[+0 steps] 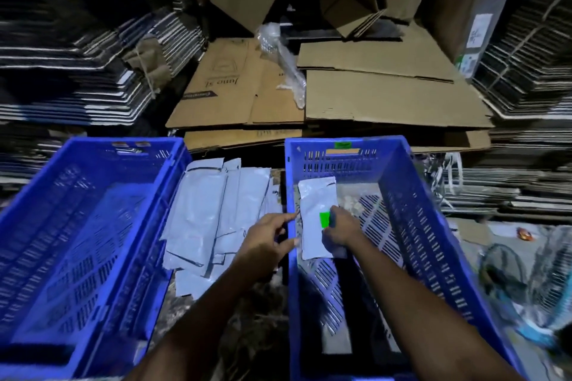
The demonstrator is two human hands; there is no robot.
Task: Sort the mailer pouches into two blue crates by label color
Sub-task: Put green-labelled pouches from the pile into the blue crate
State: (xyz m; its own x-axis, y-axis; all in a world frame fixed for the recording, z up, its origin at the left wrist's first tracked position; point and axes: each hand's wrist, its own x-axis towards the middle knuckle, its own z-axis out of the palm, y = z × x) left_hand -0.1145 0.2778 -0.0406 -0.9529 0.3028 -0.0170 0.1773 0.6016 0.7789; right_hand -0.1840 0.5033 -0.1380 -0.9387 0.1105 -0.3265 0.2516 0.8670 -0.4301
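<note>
Two blue crates stand side by side: the left crate [93, 145] and the right crate [399, 170], which has a green tag on its far rim. Between them lies a pile of white mailer pouches [213, 210]. Inside the right crate, my right hand [340, 227] grips a white pouch with a green label [315, 210]. My left hand [266, 241] hovers over the right crate's left wall beside that pouch, fingers spread and holding nothing.
Flattened brown cardboard [387, 96] and a clear plastic wrap [288, 71] lie behind the crates. Stacks of dark flattened boxes [77, 56] wall in both sides. A fan and loose items [526, 272] sit on the floor at the right.
</note>
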